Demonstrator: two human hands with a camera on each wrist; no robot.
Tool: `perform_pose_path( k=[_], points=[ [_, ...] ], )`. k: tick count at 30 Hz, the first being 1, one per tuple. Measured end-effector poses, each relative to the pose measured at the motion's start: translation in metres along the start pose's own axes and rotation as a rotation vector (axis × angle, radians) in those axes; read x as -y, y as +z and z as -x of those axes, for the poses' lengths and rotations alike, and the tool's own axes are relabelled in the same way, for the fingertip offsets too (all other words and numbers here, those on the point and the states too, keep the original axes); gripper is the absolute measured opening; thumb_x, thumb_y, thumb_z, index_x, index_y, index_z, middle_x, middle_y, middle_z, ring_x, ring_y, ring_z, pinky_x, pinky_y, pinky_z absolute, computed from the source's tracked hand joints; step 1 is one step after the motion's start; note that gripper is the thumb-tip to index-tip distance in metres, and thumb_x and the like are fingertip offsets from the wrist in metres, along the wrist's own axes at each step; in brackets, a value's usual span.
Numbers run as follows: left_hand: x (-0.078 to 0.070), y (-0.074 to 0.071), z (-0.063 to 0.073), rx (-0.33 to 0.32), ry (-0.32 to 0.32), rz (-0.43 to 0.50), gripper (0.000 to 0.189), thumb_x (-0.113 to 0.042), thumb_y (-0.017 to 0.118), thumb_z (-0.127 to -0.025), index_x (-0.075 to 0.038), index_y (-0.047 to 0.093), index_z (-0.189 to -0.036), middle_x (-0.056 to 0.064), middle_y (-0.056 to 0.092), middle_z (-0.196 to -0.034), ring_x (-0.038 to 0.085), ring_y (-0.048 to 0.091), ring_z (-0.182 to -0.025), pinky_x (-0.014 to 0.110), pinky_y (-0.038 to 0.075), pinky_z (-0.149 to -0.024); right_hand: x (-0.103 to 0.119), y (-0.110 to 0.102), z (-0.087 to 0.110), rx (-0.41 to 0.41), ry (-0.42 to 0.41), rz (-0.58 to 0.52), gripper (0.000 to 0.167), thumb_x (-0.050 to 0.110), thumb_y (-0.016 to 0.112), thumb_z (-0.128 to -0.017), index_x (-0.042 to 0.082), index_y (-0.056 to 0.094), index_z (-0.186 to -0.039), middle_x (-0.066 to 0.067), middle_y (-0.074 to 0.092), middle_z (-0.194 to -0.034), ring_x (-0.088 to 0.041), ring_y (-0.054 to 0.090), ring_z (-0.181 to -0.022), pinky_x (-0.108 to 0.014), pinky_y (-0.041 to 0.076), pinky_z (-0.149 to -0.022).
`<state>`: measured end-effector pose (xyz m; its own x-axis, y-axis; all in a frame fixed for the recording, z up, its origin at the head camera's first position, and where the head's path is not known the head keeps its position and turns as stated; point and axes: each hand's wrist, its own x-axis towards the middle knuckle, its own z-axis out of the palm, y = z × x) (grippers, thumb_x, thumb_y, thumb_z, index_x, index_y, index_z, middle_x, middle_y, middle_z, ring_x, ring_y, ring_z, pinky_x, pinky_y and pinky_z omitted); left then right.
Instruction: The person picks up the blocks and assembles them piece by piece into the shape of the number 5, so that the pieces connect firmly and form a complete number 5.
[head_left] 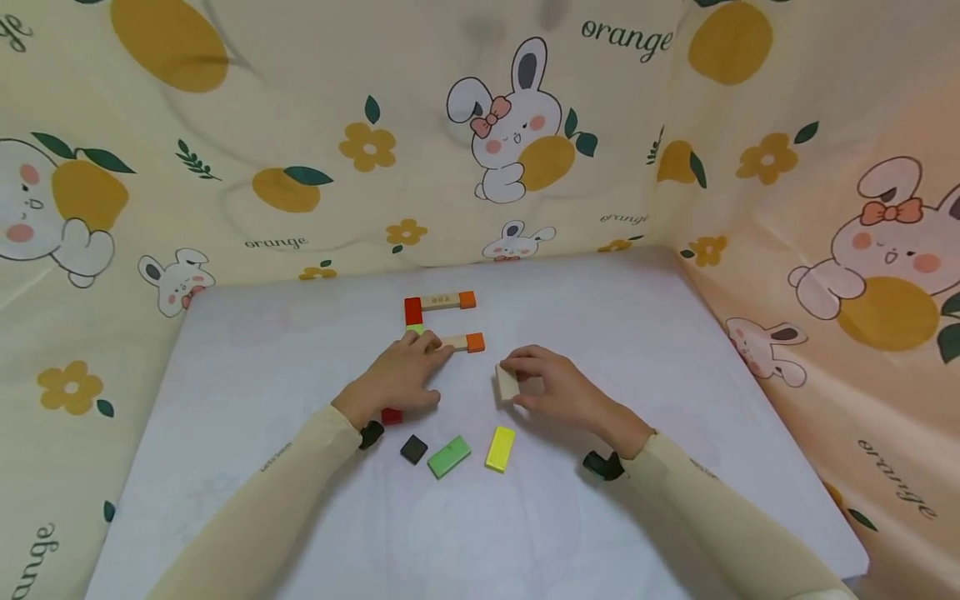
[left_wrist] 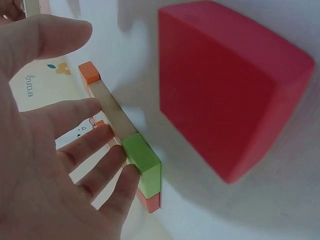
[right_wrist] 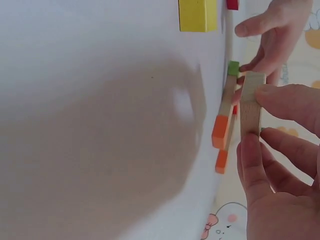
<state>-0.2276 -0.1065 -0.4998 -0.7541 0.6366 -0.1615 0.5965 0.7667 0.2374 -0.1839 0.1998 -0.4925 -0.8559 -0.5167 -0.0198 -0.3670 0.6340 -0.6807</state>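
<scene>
My right hand (head_left: 558,385) pinches a plain wooden block (head_left: 507,386) between thumb and fingers, held above the table in the right wrist view. My left hand (head_left: 396,377) reaches over the laid-out blocks with its fingers extended. In the left wrist view its fingertips are at a light green block (left_wrist: 142,159) and a wooden block (left_wrist: 114,110). The layout has a red block (head_left: 413,311) at its back corner. Two wooden bars run rightward from it, each ending in an orange block (head_left: 467,299). Partly hidden below the left palm lies another red block (head_left: 391,416).
In front of the hands lie a black block (head_left: 414,449), a green block (head_left: 449,457) and a yellow block (head_left: 500,449) on the white table (head_left: 637,333). A printed cloth (head_left: 420,50) with rabbits and oranges hangs behind and along the sides.
</scene>
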Motion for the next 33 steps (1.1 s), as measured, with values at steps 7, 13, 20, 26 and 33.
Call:
perform_pose_path(
  k=[7, 13, 20, 26, 33],
  points=[
    [0.001, -0.001, -0.002, 0.014, -0.014, -0.007, 0.078, -0.035, 0.077, -0.094, -0.01, 0.05, -0.163, 0.013, 0.052, -0.15, 0.034, 0.045, -0.132, 0.05, 0.047, -0.111, -0.003, -0.001, -0.015, 0.008, -0.014, 0.015, 0.056, 0.009, 0.089, -0.091, 0.005, 0.07, -0.143, -0.006, 0.061, -0.147, -0.019, 0.066, -0.117, -0.039, 0.057, -0.101],
    [0.001, 0.002, -0.004, 0.034, -0.036, -0.019, 0.08, -0.037, 0.077, -0.094, -0.013, 0.048, -0.164, 0.012, 0.051, -0.152, 0.032, 0.044, -0.133, 0.049, 0.047, -0.111, -0.007, 0.001, -0.021, 0.019, -0.006, 0.017, 0.056, 0.01, 0.088, -0.092, 0.006, 0.069, -0.145, -0.006, 0.059, -0.148, -0.02, 0.065, -0.119, -0.041, 0.055, -0.104],
    [-0.003, 0.004, -0.005, 0.04, -0.039, -0.01, 0.081, -0.037, 0.079, -0.093, -0.014, 0.049, -0.165, 0.012, 0.051, -0.152, 0.032, 0.044, -0.134, 0.048, 0.047, -0.111, -0.01, 0.005, -0.027, 0.037, 0.02, 0.022, 0.056, 0.012, 0.088, -0.093, 0.009, 0.069, -0.146, -0.004, 0.06, -0.146, -0.018, 0.064, -0.12, -0.039, 0.055, -0.104],
    [-0.003, 0.001, -0.004, 0.034, -0.041, -0.016, 0.08, -0.036, 0.079, -0.093, -0.013, 0.05, -0.164, 0.012, 0.051, -0.15, 0.032, 0.044, -0.133, 0.048, 0.048, -0.111, -0.01, 0.008, -0.035, 0.042, -0.022, 0.033, 0.055, 0.013, 0.087, -0.094, 0.007, 0.069, -0.145, -0.005, 0.06, -0.144, -0.019, 0.064, -0.12, -0.04, 0.054, -0.104],
    [-0.002, 0.001, -0.005, 0.035, -0.028, -0.02, 0.081, -0.037, 0.078, -0.093, -0.012, 0.049, -0.164, 0.013, 0.052, -0.15, 0.033, 0.045, -0.132, 0.048, 0.048, -0.11, -0.011, 0.008, -0.043, 0.054, -0.022, 0.07, 0.055, 0.014, 0.085, -0.094, 0.01, 0.068, -0.146, -0.002, 0.059, -0.144, -0.015, 0.064, -0.118, -0.037, 0.055, -0.104]
  ],
)
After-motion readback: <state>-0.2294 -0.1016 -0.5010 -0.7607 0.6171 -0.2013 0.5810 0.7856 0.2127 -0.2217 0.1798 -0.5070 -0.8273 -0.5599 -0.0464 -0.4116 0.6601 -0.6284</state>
